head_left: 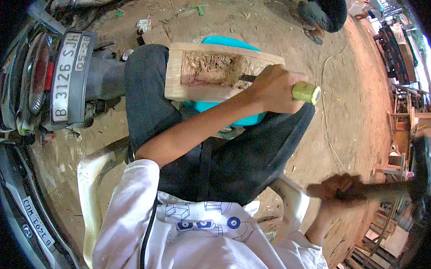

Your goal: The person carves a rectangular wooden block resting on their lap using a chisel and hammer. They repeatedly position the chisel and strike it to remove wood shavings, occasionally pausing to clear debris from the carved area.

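The left hand (pixel 275 89) is closed around the handle of a chisel (pixel 305 92), whose pale green butt sticks out to the right of the fist. The chisel's long axis runs nearly level across the picture, its dark blade pointing left into the hollow of a wooden block (pixel 218 73). The blade tip sits at the right end of the cavity, among rough splinters and shavings.

The block is a pale, long rectangular piece, its length lying left to right, open side up, with thick walls around the carved trough. It rests on the person's lap, across dark trousers (pixel 234 154), with a turquoise object (pixel 226 106) under it.

The right hand (pixel 340 190) is raised out to the right, well apart from the block, and blurred; it grips the handle of a hammer (pixel 417 184) whose dark head lies near the picture's right rim.

The person sits on a white plastic chair (pixel 90 186) over bare dirt ground (pixel 352 92) strewn with wood chips. A motorbike's rear (pixel 66 80) stands just beside the left knee, crowding that side. To the right, the ground lies open as far as stacked wooden frames (pixel 398 142). Another person (pixel 326 12) crouches at the top edge, well away.
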A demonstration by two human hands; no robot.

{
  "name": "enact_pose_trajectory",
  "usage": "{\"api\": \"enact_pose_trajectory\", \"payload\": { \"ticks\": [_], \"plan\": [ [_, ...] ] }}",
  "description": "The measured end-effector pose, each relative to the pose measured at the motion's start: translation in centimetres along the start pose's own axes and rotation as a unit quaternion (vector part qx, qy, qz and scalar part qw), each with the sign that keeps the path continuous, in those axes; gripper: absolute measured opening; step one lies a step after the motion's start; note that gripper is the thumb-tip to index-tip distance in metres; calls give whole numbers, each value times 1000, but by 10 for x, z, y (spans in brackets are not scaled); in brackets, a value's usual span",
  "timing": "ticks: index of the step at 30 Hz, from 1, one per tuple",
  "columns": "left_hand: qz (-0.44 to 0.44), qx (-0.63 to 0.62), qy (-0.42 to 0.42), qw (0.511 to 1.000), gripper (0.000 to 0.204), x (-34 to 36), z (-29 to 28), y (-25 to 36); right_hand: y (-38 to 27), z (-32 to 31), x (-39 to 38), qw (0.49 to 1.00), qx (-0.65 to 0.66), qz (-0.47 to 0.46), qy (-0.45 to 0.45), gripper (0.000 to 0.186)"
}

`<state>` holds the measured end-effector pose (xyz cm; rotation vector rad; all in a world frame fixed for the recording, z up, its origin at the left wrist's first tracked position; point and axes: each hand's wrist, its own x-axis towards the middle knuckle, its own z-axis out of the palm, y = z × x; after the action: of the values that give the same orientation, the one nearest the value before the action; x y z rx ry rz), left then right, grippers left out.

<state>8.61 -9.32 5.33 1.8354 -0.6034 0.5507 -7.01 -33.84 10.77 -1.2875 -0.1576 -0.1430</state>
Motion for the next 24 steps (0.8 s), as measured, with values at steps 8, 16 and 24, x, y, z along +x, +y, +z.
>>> {"api": "enact_pose_trajectory", "payload": {
  "ticks": [8,16,24],
  "plan": [
    [2,16,31,999,12,5,0,-5,-1,6,-1,998,59,-28,-4,45],
    [1,16,45,999,11,1,4,-4,-5,47,-6,968,-200,96,118,51],
    [-5,45,61,997,13,-1,8,-9,-1,54,2,932,-297,185,94,52]
  ]
}}
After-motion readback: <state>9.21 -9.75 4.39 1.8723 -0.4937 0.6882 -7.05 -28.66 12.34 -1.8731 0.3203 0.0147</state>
